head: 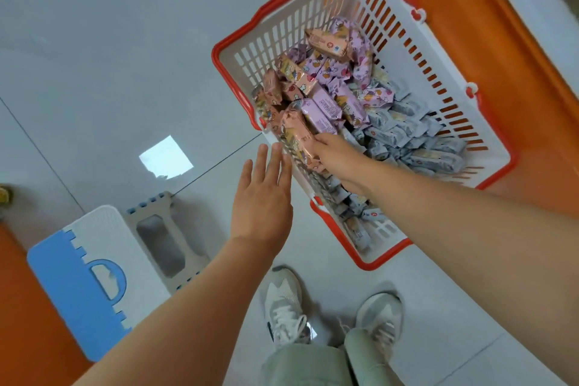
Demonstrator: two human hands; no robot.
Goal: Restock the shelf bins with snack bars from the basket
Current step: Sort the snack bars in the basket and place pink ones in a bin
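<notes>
While the white, red-rimmed basket (282, 31) is set on the grey tiled floor (109, 56), a pink-wrapped snack bar (296, 135) is gripped by the right hand (335, 157) at the basket's left wall, with the fingers (319, 142) curled round the bar's lower end. The bar is seen at a slant, over the heap beside that wall. The left hand (263, 197) is held flat just outside the same left wall, its fingers straight and close together, and nothing is held in it; whether its fingertips (275, 150) are touching the wall cannot be told. Inside the basket, three sorts of wrapped bars are heaped: pink bars (272, 88) are gathered along the left wall, purple bars (332, 72) are piled in the middle and toward the far end, and grey-blue bars (416, 147) are spread over the right side and the near end. An orange surface (470, 41) is seen along the basket's right side and past its far end. A blue and white plastic stool (78, 276) is laid on the floor well to the left of the basket's near end, and two pale sneakers (283, 301), with light green trouser legs (304, 363) above them, are planted on the tiles just short of the basket's near corner.
</notes>
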